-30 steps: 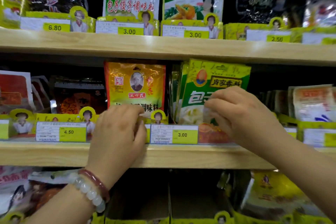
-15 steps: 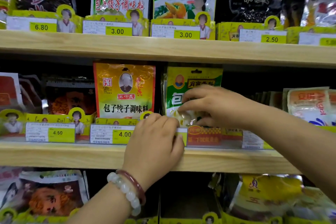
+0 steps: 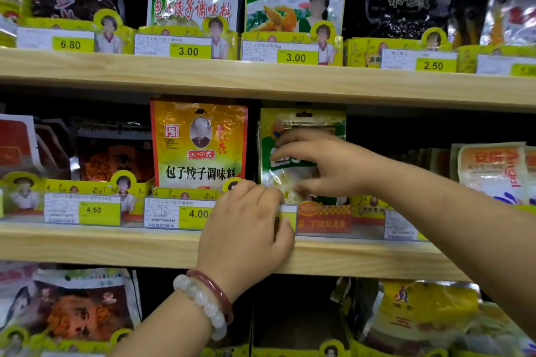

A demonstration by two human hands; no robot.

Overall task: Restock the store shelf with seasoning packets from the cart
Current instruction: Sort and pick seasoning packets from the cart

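Now | two hands: right (image 3: 327,165) grips one green packet (image 3: 301,124) | left (image 3: 249,229) on price tag (image 3: 287,216)

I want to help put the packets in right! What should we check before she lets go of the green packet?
1. Green packet standing upright in its slot on the middle shelf: ok.
2. Right hand has a grip on the green packet, fingers across its front and thumb at its lower part: ok.
3. Left hand steadying the tray front by the price tag: ok.
4. Green packet clear of the orange packet beside it: ok, a dark gap shows between them.
5. Packet's bottom seated behind the tray front: cannot tell, the hands hide it.
6. More packets behind it lined up: cannot tell.
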